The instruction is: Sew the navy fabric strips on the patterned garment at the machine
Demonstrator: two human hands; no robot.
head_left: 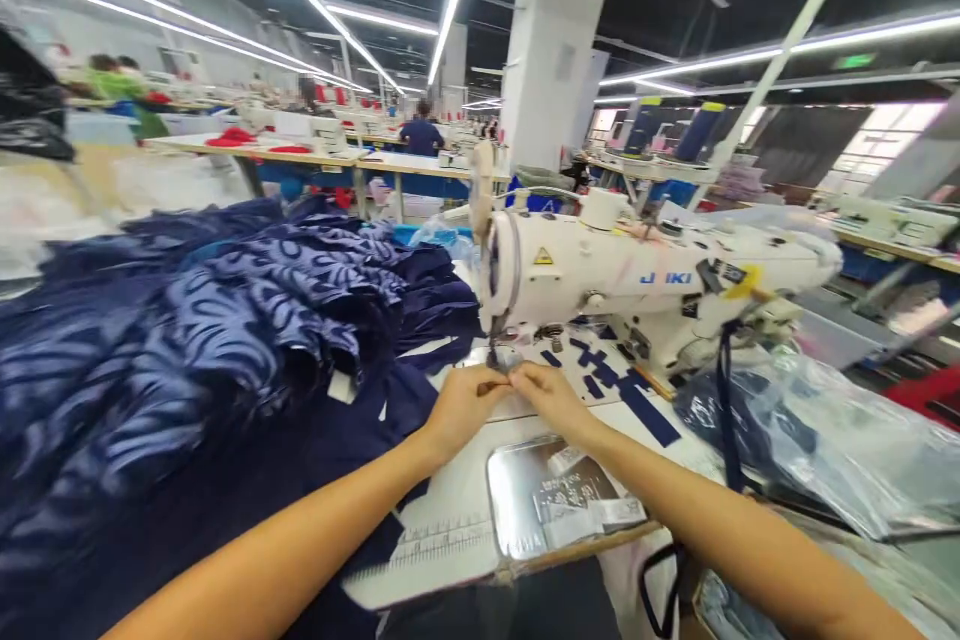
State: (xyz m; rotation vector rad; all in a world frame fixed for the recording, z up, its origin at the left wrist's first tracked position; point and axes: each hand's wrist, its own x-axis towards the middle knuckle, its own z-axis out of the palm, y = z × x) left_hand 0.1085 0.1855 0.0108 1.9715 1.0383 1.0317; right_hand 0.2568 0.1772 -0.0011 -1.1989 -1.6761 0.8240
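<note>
My left hand [471,400] and my right hand [547,398] meet fingertip to fingertip just in front of the needle area of a white sewing machine [585,265]. Both are closed in a pinch; what lies between the fingers is too small and hidden to make out. To the right of my right hand, several small dark navy fabric pieces [595,387] and a longer navy strip [649,415] lie on the machine bed. Left of my left hand, navy cloth [409,400] spreads over the white table [442,530].
A large heap of navy and blue patterned fabric [225,320] fills the left. A shiny metal tray [517,505] with white labels sits below my hands. Clear plastic bags [847,440] lie at right. A co-worker in dark blue [422,132] sits further back among other sewing tables.
</note>
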